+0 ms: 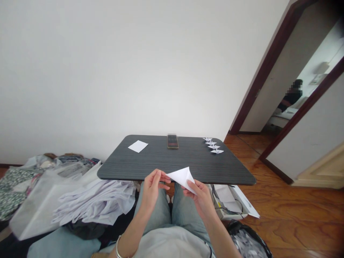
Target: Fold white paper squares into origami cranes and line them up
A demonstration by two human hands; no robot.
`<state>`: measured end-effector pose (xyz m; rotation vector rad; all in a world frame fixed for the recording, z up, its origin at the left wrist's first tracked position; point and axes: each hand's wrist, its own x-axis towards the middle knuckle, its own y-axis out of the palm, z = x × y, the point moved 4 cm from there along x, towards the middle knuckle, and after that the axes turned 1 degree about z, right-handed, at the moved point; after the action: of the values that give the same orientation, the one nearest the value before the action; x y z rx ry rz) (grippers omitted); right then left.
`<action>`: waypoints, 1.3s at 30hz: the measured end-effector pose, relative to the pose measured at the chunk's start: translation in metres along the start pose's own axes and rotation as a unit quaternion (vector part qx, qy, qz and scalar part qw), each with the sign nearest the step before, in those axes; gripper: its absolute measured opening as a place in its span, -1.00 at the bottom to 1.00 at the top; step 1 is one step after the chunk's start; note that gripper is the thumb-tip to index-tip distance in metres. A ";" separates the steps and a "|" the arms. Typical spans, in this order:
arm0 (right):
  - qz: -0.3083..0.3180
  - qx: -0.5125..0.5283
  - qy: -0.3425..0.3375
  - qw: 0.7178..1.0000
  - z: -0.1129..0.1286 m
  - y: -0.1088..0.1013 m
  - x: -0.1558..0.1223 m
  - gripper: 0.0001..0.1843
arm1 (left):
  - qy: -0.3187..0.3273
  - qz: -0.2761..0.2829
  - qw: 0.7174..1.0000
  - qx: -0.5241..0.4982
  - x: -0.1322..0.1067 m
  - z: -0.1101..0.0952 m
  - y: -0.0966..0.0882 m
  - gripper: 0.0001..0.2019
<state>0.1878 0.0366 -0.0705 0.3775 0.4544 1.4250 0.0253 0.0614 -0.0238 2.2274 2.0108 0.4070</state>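
Note:
A white sheet of paper folded into a triangle [182,176] is held over the near edge of the dark table. My right hand [198,193] pinches its lower right corner, thumb on top and fingers beneath. At the paper's left point is my left hand [156,181], its fingers loosely curved and apart; whether a fingertip touches the point is hard to tell. On the table's left side lies a flat white paper square [138,146]. Several folded white paper cranes [214,147] stand in a row at the far right.
A phone [172,141] rests at the back middle of the black table [150,163], against the white wall. Clothes [96,200] are piled at left. A box with cables [229,204] and a black bag [248,242] sit at right. A person [292,96] is beyond the doorway.

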 end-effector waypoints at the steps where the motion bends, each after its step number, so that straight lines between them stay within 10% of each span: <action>1: 0.000 0.002 0.004 1.000 0.000 0.000 0.000 -0.74 | 0.002 0.004 1.000 0.005 0.000 -0.001 0.000 -0.71; 18: -0.024 -0.126 -0.067 0.989 -0.001 -0.011 0.020 -0.63 | 0.069 -0.007 0.983 0.167 0.014 0.013 -0.014 -0.75; 22: 0.011 -0.279 -0.082 0.957 0.003 -0.018 0.055 -0.61 | 0.268 -0.030 0.891 0.365 0.010 0.013 -0.018 -0.82; 25: 0.004 -0.393 -0.103 0.914 0.009 -0.019 0.083 -0.62 | 0.354 0.052 0.806 0.472 0.004 0.027 -0.009 -0.72; 39: -0.009 -0.570 -0.107 0.815 -0.010 -0.020 0.122 -0.81 | 0.356 0.182 0.636 0.660 0.013 0.091 -0.006 -0.56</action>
<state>0.2100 0.1549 -0.0982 -0.4487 -0.6103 1.3687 0.0454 0.0840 -0.1112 3.8609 2.6554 -0.5395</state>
